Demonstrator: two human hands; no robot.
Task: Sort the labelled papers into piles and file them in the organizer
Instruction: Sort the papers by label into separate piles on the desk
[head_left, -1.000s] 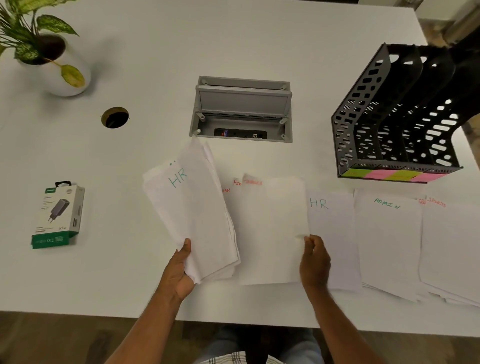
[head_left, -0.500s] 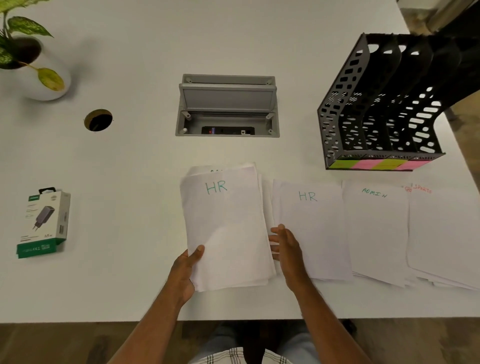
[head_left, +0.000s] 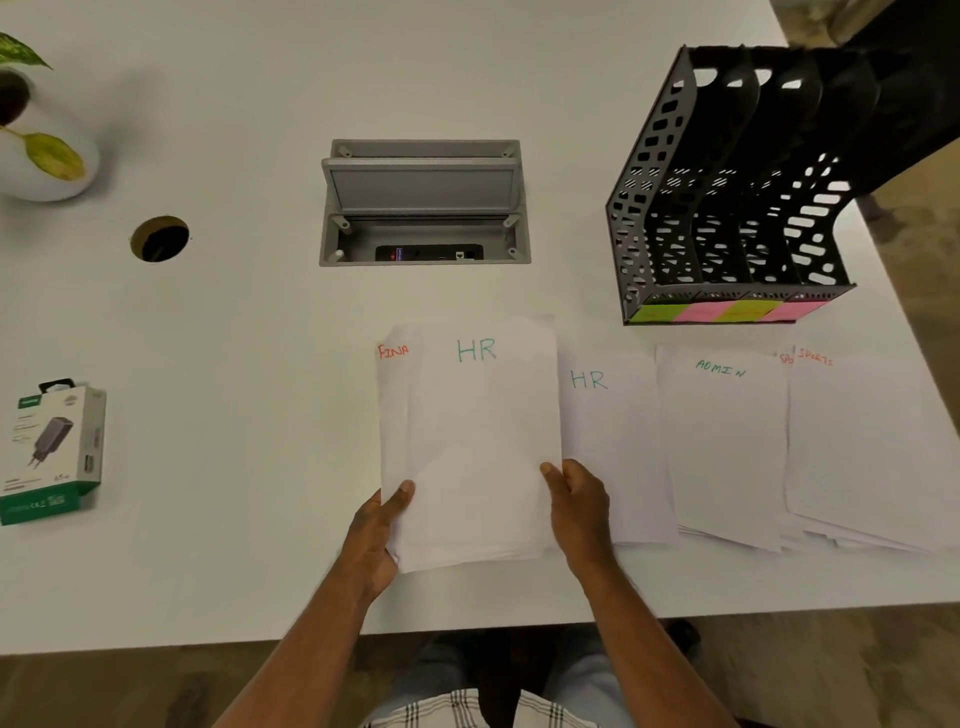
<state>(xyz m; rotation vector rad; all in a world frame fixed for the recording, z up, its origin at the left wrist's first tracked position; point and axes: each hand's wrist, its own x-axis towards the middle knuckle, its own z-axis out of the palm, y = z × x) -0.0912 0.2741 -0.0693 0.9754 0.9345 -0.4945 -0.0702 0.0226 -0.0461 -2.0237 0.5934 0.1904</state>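
- The left hand (head_left: 371, 540) holds the near left edge of the stack of papers (head_left: 480, 447). Its thumb lies on top, and the other fingers are hidden under the sheets.
- The right hand (head_left: 579, 506) holds the near right edge of the same stack, thumb on top, fingers curled round the side.
- The top sheet says "HR". A sheet with red letters "FINA" peeks out on the left, under it.
- Just beside the stack, to the right, lies the HR pile (head_left: 610, 441). Next come the ADMIN pile (head_left: 722, 447) and the SPORTS pile (head_left: 862, 452), all flat on the table (head_left: 234, 322).
- The sorting step looks to be going on. I think the top HR sheet should slide off and go onto the HR pile next, without pulling the red one along.
- Farther back stands the black organizer (head_left: 727, 197), with green and pink notes on its front. Its slots look empty, so no filing is done yet.
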